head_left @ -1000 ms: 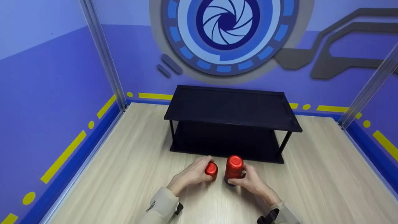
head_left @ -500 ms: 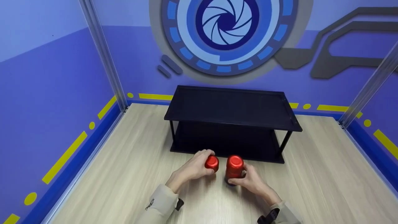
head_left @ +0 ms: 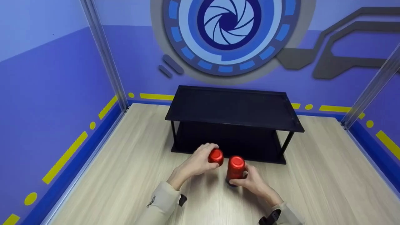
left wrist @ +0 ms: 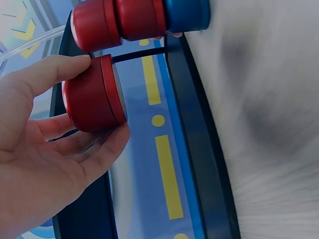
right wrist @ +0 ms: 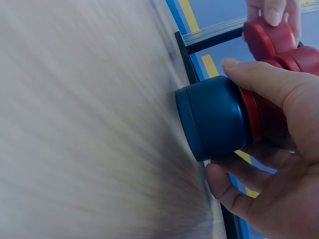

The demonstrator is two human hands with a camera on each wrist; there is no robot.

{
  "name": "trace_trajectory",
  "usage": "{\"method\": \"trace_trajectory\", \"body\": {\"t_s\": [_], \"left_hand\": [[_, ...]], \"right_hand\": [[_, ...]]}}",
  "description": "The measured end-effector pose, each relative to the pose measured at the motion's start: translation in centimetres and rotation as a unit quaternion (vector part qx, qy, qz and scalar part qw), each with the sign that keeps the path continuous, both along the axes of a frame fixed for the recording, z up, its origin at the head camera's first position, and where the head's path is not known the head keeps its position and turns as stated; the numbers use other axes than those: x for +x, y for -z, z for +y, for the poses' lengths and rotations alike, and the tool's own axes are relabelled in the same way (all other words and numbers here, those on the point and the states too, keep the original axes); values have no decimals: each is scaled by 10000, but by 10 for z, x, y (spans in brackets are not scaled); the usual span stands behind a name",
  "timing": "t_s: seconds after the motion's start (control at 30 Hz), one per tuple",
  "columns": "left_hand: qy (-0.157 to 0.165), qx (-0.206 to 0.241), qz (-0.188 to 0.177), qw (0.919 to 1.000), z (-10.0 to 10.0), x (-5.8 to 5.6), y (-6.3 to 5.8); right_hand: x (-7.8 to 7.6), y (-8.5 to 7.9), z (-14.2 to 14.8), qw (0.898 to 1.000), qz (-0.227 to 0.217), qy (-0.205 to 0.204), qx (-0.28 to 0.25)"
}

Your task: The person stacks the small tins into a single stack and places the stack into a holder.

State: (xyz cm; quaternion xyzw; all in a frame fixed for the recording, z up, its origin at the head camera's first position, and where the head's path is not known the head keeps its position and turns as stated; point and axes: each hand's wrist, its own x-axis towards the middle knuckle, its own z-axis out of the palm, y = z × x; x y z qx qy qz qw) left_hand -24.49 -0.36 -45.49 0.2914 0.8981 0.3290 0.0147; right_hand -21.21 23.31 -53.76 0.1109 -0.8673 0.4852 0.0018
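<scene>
By the right hand, angled inward, the red-and-blue stack is gripped upright, thumb on the near side. To its left, a red can is held above the tabletop between the left hand's thumb and curled fingers, before the rack.

The lone can is red, the stack red and blue, the rack black.
</scene>
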Motion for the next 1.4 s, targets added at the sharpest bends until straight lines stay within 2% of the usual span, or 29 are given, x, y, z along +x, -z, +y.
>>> {"method": "trace_trajectory", "body": {"t_s": [0.17, 0.3, 0.4, 0.5, 0.73, 1.13, 1.4], "left_hand": [[10, 36, 119, 9999, 3, 0, -6], [51, 140, 203, 9997, 6, 0, -9], [76, 223, 248, 9994, 9, 0, -11], [89, 295, 307, 9991, 12, 0, -14], [158, 394, 591, 9974, 22, -1, -17], [247, 529, 586, 9966, 37, 3, -18], [327, 466, 597, 9966, 48, 6, -17]], "right_hand": [[2, -3, -3, 10000, 45, 77, -14], [8, -13, -7, 9999, 54, 126, 18], [7, -11, -6, 9999, 16, 72, -80], [1, -2, -1, 9997, -15, 1, -227], [0, 1, 1, 9995, -20, -54, -297], [5, -4, -4, 9999, 109, 30, 1], [2, 2, 1, 9994, 164, -106, -295]]}}
